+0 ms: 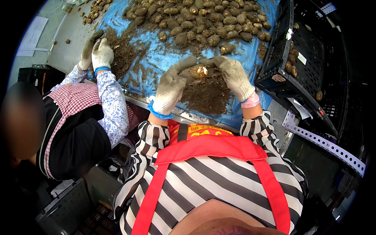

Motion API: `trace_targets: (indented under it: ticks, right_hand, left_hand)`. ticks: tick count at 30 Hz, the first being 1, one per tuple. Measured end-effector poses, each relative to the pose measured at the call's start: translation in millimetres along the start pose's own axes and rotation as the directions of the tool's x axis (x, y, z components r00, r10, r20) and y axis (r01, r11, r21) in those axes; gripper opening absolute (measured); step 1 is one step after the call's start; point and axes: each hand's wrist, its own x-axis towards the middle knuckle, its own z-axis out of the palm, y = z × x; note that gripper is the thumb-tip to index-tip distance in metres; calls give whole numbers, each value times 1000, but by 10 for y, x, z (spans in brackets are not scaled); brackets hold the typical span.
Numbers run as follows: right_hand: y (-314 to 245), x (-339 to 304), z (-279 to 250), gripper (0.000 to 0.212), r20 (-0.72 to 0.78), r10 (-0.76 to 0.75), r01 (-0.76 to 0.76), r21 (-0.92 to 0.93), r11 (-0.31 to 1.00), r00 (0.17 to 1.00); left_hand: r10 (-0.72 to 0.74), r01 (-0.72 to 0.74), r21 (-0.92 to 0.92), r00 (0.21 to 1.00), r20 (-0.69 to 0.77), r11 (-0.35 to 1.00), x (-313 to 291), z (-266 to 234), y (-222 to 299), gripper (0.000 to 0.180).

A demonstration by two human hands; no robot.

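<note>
Between my two hands is a brown taro root [194, 72] with a pale cut spot showing on its side. My left hand [171, 83], in a white knitted glove with soil-stained fingers, curls round its left end. From the other side my right hand [234, 76], gloved the same way, grips its right end with bent fingers. Parts of the root are hidden behind the gloves. Below it, a heap of dark soil and root fibres [206, 96] lies on the blue plastic sheet [244, 53]. A large pile of taro roots [196, 21] covers the sheet beyond my hands.
On my right stands a black plastic crate [274, 64] with several roots in it, beside a perforated metal strip [325, 145]. At my left a co-worker in a checked apron [78, 98] works with gloved hands [97, 53] near more soil [121, 51]. Dark crates [74, 199] stand behind.
</note>
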Motion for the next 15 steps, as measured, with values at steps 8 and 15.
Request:
trace_targets:
  ticks: [8, 15]
  right_hand:
    - [-229, -21, 194, 29, -85, 119, -131, -155, 979, 989]
    - [-93, 91, 172, 17, 46, -58, 73, -536, 841, 997]
  left_hand:
    - [-94, 95, 175, 995, -14, 980, 1, 37, 111, 56]
    - [-164, 123, 537, 986, 28, 834, 20, 42, 199, 41]
